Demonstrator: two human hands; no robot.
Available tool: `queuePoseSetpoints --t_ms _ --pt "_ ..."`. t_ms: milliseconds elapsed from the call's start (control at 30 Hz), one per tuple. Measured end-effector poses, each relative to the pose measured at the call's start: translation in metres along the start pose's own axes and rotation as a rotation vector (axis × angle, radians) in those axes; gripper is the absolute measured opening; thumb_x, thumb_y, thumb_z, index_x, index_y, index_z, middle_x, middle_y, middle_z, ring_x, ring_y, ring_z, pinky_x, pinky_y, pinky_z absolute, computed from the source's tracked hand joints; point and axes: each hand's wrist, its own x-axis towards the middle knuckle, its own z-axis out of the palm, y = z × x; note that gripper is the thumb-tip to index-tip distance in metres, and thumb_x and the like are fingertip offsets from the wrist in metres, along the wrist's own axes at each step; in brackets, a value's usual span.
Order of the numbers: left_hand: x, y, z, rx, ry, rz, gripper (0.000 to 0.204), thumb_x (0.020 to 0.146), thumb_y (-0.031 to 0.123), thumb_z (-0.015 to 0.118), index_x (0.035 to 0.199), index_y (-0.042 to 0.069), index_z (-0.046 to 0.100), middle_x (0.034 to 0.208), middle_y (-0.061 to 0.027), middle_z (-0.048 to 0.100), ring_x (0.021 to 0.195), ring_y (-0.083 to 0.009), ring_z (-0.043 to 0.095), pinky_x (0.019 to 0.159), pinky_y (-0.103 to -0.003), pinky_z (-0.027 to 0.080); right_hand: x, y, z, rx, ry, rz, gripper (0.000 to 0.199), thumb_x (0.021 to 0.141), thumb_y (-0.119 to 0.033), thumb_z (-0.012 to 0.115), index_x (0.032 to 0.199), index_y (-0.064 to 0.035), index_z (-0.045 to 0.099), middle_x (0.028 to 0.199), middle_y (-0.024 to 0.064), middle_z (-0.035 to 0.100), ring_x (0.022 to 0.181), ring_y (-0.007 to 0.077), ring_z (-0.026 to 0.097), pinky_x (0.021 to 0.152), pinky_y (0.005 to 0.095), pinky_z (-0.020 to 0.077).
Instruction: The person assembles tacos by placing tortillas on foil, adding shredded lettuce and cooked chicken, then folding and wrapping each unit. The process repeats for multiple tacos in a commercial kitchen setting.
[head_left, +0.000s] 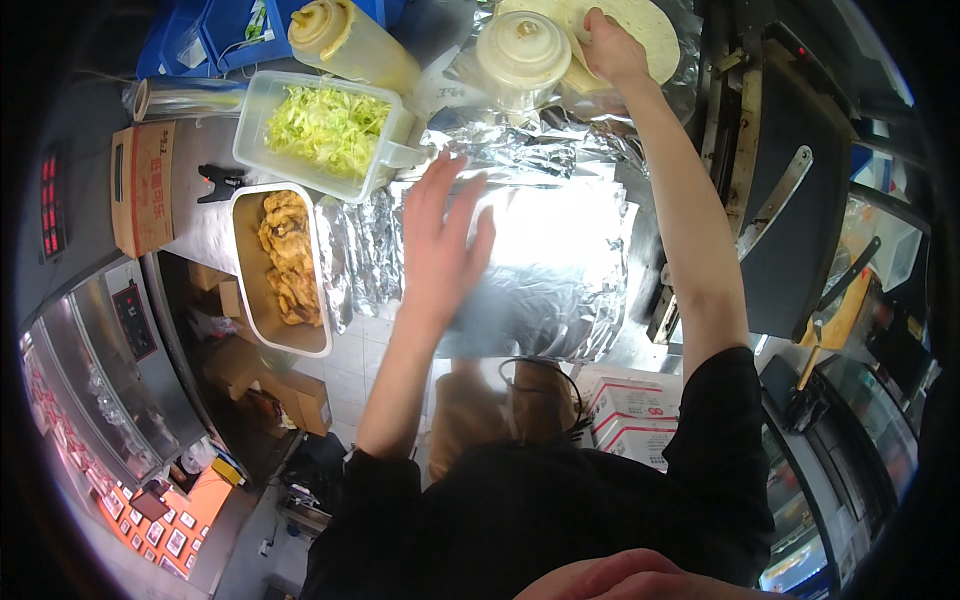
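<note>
My right hand (612, 52) reaches far forward onto a stack of pale round tortillas (655, 35), its fingers pinched together on the top tortilla. My left hand (442, 235) hovers over the foil, fingers spread and nothing in them. Beneath it lies a stack of aluminium foil sheets (560, 240), glaring brightly in the middle. Left of the foil stands a clear plastic tub of shredded lettuce (325, 128), its handle close to my left fingertips. A white-rimmed container (322, 270) nearer to me holds browned chicken pieces (290, 255).
Two squeeze bottles stand at the back: a yellowish one (350, 45) leaning and a whitish one (522, 60) beside the tortillas. A roll of film (185, 97) and a cardboard box (145, 190) sit at the left. Right of my arm is a dark flat griddle (800, 200) with a metal-handled tool (780, 195).
</note>
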Motion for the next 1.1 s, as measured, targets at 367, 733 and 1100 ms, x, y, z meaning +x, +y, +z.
queuePoseSetpoints --t_ms 367,733,1100 --pt "-0.096 0.033 -0.043 -0.17 -0.074 -0.268 0.03 0.094 0.001 0.076 0.123 0.002 0.077 0.145 -0.018 0.066 0.138 -0.0428 0.063 0.111 -0.051 0.055 -0.002 -0.017 -0.013 -0.162 -0.055 -0.307 0.025 0.103 -0.028 0.068 0.123 -0.0152 0.062 0.119 0.0122 0.071 0.112 0.0376 0.075 0.088 0.0521 0.0626" --pt "-0.116 0.047 -0.041 -0.264 -0.126 -0.269 0.028 0.091 0.0 0.077 0.118 0.002 0.078 0.138 -0.0173 0.07 0.13 -0.0398 0.069 0.105 -0.049 0.06 0.022 -0.031 -0.016 -0.181 -0.103 -0.029 0.034 0.101 -0.023 0.065 0.129 -0.0029 0.063 0.108 0.0208 0.08 0.1 0.0381 0.08 0.086 0.0506 0.064" --pt "-0.127 0.039 -0.05 -0.301 -0.148 -0.368 0.024 0.095 -0.004 0.073 0.119 -0.002 0.078 0.139 -0.0179 0.069 0.128 -0.0376 0.069 0.105 -0.045 0.058 0.066 -0.028 0.006 -0.131 -0.136 -0.095 0.033 0.102 -0.027 0.058 0.112 -0.0038 0.079 0.104 0.0225 0.082 0.103 0.0372 0.08 0.088 0.0496 0.0637"
